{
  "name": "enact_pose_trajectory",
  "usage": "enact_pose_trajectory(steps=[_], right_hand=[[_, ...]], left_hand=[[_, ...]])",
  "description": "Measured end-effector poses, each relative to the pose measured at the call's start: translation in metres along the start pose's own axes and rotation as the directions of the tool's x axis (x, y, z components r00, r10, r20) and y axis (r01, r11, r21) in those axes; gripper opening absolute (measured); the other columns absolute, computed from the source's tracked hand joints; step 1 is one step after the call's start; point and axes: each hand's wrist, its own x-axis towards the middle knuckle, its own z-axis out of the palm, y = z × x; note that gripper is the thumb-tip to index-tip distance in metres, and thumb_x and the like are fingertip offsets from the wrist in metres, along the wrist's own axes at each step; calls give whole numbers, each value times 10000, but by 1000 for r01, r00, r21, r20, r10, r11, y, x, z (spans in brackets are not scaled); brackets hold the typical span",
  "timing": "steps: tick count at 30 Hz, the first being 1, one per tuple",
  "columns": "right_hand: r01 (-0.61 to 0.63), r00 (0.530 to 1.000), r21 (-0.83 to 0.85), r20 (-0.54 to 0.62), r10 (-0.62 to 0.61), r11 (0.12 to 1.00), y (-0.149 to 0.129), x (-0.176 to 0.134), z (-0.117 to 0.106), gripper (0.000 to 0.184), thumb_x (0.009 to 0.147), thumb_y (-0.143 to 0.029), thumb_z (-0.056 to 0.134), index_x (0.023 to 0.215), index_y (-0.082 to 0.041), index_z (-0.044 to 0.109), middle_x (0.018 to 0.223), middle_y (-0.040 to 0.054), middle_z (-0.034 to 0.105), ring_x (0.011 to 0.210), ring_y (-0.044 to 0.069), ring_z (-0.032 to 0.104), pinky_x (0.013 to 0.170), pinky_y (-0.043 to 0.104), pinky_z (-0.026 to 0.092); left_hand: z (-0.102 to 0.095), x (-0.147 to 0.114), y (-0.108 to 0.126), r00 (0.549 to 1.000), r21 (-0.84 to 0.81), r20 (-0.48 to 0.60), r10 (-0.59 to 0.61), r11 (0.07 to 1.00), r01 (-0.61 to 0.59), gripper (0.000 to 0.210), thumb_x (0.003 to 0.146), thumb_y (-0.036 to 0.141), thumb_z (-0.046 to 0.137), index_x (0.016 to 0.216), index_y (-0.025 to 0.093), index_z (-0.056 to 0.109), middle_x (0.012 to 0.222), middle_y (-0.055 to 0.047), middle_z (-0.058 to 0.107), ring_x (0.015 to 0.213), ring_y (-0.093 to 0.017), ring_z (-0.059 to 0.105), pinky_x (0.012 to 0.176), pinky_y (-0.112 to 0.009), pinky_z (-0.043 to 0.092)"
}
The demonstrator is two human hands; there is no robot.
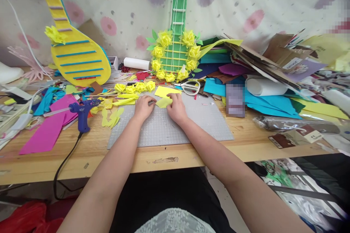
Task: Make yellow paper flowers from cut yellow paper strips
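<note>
Head view: two bare hands work over the grey cutting mat [169, 131] on the wooden table [95, 136]. Small yellow paper piece [163, 102] lies toward the mat's far edge, between the hands. Key relation: paper sits right of the left hand [144, 108] and left of the right hand [176, 107]; its long axis runs roughly side to side across the mat, right end a bit farther off. Right hand is nearer, thumb and bent fingers seemingly pinching the paper's right end. Left hand is curled around a small dark object [151, 102], fingertips just beside the paper's left tip; can't tell if they touch it.

Around the mat: yellow sheet [166, 91] at its far edge, behind the paper piece; white-handled scissors [191, 88] near its far right; row of yellow paper flowers [136, 87] beyond its far left; cut yellow petals [112, 117] by its left edge; blue glue gun [83, 113] farther left. Green guitar-shaped craft [177, 25] stands behind the mat.

Hard to make out: the dark object, mostly covered by left fingers, identity unclear. Paper's right end hidden under right fingers, so full outline and any fold can't be told. Scissor blades partly lost in clutter. Green craft's neck cut off at top. Grey-purple item [235, 100] right of the mat is pixelated, unreadable.
</note>
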Motion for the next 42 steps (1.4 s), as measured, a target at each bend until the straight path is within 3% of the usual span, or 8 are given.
enact_pose_trajectory(steps=[4, 11, 15, 20, 25, 29, 38, 42], right_hand=[[-101, 986, 92, -126, 113, 991, 8, 4, -5, 443, 636, -91, 396, 1066, -185, 442, 1095, 113, 447, 849, 195, 519, 738, 369, 446], [-242, 965, 61, -88, 246, 968, 16, 7, -13, 439, 639, -97, 397, 1065, -200, 418, 1111, 115, 449, 872, 213, 522, 762, 417, 433], [-196, 976, 111, -69, 205, 974, 18, 9, -11, 432, 627, -83, 394, 1042, -195, 429, 1077, 103, 481, 850, 197, 530, 773, 401, 431], [-112, 992, 270, -19, 122, 956, 23, 12, -1, 417, 611, -83, 400, 1009, -200, 435, 983, 57, 541, 728, 146, 541, 725, 348, 450], [-18, 999, 371, -30, 32, 929, 23, 15, 3, 400, 596, -71, 387, 967, -208, 443, 977, 50, 555, 841, 148, 549, 741, 321, 456], [-40, 999, 423, 1, 43, 905, 20, 16, 4, 363, 609, -96, 409, 953, -208, 443, 971, 46, 555, 827, 143, 557, 741, 321, 464], [-143, 985, 510, -13, 173, 848, 24, 26, 10, 395, 585, -68, 417, 957, -200, 423, 1017, 56, 534, 756, 111, 548, 749, 306, 475], [-167, 982, 538, 17, 187, 826, 25, 34, 14, 390, 580, -63, 417, 945, -197, 423, 1029, 58, 536, 778, 115, 549, 766, 314, 475]], left_hand=[[-3, -5, 0, 997, 9, -62, 45, 999, -44, 120, 741, 219, 533, 780, 218, 646, 887, -19, 645, 890, -204, 549, 821, -368, 363], [3, -9, 3, 999, -90, 20, 45, 995, -43, 431, 679, 80, 484, 1084, 219, 535, 987, -21, 647, 961, -213, 521, 871, -383, 351], [4, -8, 6, 997, -212, 82, 7, 977, 10, 493, 595, 7, 446, 1028, 224, 535, 931, -2, 658, 901, -194, 529, 876, -396, 356], [5, -10, 4, 980, -317, 126, 152, 943, -106, 465, 571, -8, 425, 943, 218, 588, 816, 6, 640, 795, -156, 539, 831, -347, 400], [8, -11, 3, 970, -193, 54, 236, 956, -222, 279, 660, 97, 524, 871, 225, 653, 890, -36, 574, 916, -189, 480, 872, -360, 389], [8, -12, 4, 949, -107, 48, 312, 946, -306, 182, 693, 190, 578, 842, 242, 669, 907, -39, 529, 936, -194, 450, 891, -361, 378], [0, -17, 13, 970, 6, 6, 242, 970, -242, 456, 652, 38, 500, 1036, 267, 594, 1075, -50, 502, 1069, -218, 407, 938, -376, 345], [0, -17, 14, 961, 41, 15, 275, 960, -276, 281, 711, 145, 542, 946, 271, 629, 1081, -46, 506, 1073, -224, 401, 929, -381, 340]])
